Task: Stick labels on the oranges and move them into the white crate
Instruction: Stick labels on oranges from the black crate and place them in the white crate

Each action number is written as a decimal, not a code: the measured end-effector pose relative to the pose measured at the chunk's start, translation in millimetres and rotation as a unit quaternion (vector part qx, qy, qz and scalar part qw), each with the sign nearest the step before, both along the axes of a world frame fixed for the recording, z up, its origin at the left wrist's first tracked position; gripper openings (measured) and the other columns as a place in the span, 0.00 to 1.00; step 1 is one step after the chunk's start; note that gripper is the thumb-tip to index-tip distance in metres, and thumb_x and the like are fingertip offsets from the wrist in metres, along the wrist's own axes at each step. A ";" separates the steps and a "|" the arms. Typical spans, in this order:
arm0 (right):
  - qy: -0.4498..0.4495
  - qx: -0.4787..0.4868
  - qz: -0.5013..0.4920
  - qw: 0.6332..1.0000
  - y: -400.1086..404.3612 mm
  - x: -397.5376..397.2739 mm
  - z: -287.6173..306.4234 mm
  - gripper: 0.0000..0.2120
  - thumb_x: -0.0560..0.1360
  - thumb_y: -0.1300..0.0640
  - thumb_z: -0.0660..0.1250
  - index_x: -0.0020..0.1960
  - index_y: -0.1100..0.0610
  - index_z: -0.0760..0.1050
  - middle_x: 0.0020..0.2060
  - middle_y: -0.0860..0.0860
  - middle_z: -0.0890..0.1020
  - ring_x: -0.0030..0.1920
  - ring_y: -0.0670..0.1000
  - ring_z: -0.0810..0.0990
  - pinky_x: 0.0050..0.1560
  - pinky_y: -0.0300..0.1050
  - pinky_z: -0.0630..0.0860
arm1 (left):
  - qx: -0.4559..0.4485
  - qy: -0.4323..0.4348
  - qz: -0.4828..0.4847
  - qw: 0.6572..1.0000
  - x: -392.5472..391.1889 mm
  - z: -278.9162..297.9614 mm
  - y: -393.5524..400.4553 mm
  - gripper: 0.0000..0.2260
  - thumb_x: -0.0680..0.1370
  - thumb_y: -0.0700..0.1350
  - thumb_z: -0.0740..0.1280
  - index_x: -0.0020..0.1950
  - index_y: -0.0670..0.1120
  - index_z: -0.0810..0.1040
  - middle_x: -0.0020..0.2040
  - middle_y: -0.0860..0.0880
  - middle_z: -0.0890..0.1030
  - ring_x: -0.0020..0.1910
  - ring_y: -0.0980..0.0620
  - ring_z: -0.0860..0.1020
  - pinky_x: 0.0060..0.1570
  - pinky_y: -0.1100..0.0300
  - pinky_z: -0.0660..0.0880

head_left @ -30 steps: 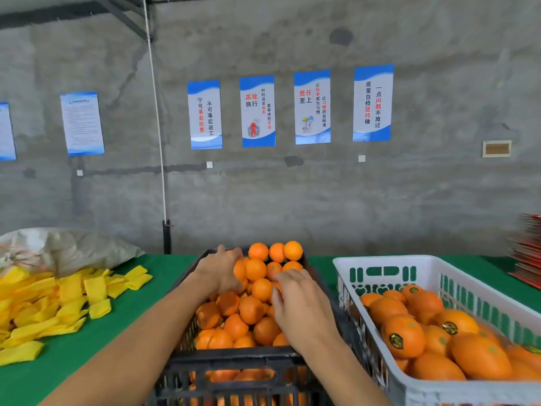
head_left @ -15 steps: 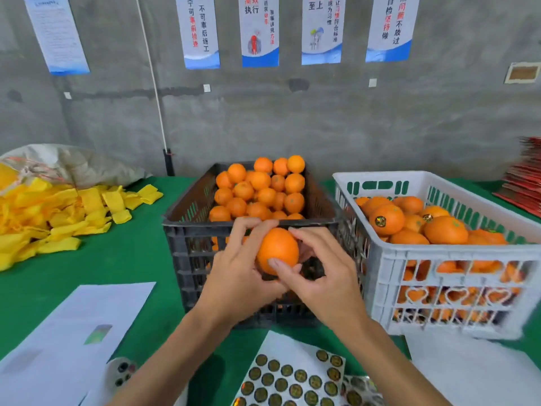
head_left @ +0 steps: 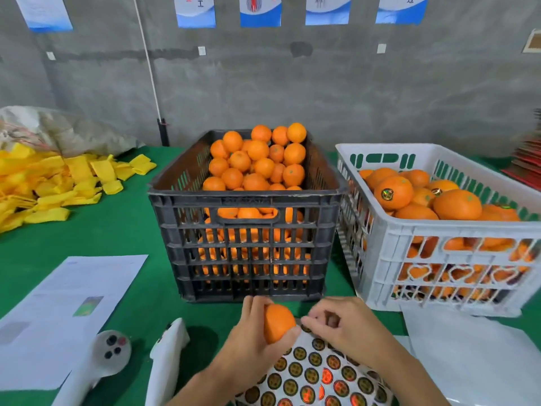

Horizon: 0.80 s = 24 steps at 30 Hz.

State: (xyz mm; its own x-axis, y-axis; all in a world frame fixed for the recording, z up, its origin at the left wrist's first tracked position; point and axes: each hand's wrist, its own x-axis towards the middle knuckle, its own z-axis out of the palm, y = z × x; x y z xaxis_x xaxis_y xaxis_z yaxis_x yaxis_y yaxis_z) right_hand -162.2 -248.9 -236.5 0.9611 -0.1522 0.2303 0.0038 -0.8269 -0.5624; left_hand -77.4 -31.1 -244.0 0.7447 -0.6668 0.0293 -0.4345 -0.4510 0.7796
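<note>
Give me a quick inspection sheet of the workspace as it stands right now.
Surface: green table cover.
Job's things: black crate heaped with oranges; white crate to its right holds oranges, some labelled; label sheet at the near edge; one orange held above it.
Clutter: yellow foam sleeves, sack, paper sheets, two white handheld devices.
Grips: left hand grips the orange; right hand has fingers curled at the sheet's far edge, apparently pinching a label.
Cables: white cord down the wall.
Surroundings: concrete wall, blue posters, red stack far right.
</note>
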 end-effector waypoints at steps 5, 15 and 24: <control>0.099 -0.055 0.044 0.993 11.3 7.8 -15.2 0.39 0.69 0.22 0.64 0.72 0.44 0.75 0.53 0.34 0.69 0.56 0.37 0.71 0.55 0.35 0.70 | -0.027 0.019 0.108 0.994 -4.1 -1.3 2.8 0.34 0.67 0.81 0.58 0.62 0.59 0.65 0.57 0.62 0.69 0.50 0.60 0.78 0.43 0.69 0.72; 0.049 0.067 0.049 0.995 16.8 4.2 -24.4 0.16 0.75 0.40 0.73 0.55 0.50 0.88 0.46 0.44 0.75 0.51 0.44 0.75 0.53 0.39 0.73 | -0.074 0.019 0.127 0.989 -9.9 -16.7 5.0 0.30 0.68 0.83 0.58 0.60 0.66 0.63 0.56 0.63 0.73 0.53 0.71 0.76 0.40 0.73 0.73; 0.034 0.125 0.010 0.991 17.4 6.6 -24.4 0.05 0.74 0.45 0.77 0.49 0.44 0.86 0.44 0.43 0.78 0.46 0.45 0.79 0.48 0.38 0.75 | -0.083 0.017 0.128 0.988 -11.1 -16.4 4.6 0.29 0.66 0.84 0.57 0.58 0.69 0.62 0.54 0.64 0.74 0.52 0.71 0.76 0.40 0.71 0.73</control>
State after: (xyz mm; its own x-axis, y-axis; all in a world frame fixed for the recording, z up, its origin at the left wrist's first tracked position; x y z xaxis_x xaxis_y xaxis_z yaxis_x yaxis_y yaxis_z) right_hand -155.6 -231.5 -260.9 0.9764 -0.1779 0.1227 -0.0262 -0.6611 -0.7498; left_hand -88.5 -26.6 -260.4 0.8912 -0.4438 0.0940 -0.2941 -0.4075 0.8646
